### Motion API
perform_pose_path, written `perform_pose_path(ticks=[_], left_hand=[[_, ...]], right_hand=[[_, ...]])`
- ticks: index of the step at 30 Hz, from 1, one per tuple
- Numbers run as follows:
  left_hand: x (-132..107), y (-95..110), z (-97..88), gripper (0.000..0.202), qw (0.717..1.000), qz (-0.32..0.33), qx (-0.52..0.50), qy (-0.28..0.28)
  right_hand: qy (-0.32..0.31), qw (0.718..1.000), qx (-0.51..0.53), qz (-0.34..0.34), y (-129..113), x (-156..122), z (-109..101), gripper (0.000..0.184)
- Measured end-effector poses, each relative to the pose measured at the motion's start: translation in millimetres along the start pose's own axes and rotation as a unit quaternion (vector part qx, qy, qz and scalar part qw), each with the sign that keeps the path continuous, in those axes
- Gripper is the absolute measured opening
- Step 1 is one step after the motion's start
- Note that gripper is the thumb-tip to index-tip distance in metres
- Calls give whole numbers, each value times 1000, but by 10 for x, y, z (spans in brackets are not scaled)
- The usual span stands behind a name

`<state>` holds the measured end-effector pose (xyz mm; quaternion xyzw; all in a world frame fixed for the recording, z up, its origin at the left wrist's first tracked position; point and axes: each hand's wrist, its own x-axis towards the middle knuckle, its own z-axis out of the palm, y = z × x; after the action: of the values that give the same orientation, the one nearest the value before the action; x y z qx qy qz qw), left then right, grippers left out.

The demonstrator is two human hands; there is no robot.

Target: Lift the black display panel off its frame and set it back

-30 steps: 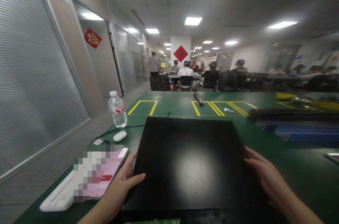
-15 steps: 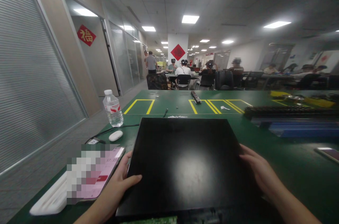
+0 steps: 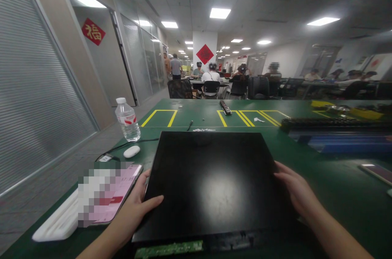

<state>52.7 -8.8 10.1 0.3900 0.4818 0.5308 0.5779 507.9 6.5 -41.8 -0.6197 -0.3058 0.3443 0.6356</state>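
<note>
Green table (image 3: 337,185): phone (image 3: 127,183), bottle (image 3: 128,119) left of black cover (image 3: 208,181).

The person's bare left hand (image 3: 134,210) is pictured low at the left, reached in on a left forearm (image 3: 101,242) angled up from the bottom edge, its fingers stretched forward and its thumb spread inward. The bare right hand (image 3: 295,193) is held opposite, well apart, palm turned down and inward, with the fingers loosely extended and the thumb hidden.
</note>
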Motion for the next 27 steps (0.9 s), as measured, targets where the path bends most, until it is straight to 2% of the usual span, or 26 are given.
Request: perform_pose_path(ticks=[3,12,22,27], left_hand=[[-7,-10,7,76,1000,8,0,13],[66,-15,-77,85,999,-9,21,-35],[33,-4,-46,83,1000,-18,7,-22],[-2,-20,3,83,1000,-1,-4,7]], right_hand=[[17,999,14,34,-31,-22,13,43],[28,999,30,-5,-102,-52,45,39],[25,999,22,-4,-116,-55,41,42],[29,999,34,-2,-111,-76,55,41]])
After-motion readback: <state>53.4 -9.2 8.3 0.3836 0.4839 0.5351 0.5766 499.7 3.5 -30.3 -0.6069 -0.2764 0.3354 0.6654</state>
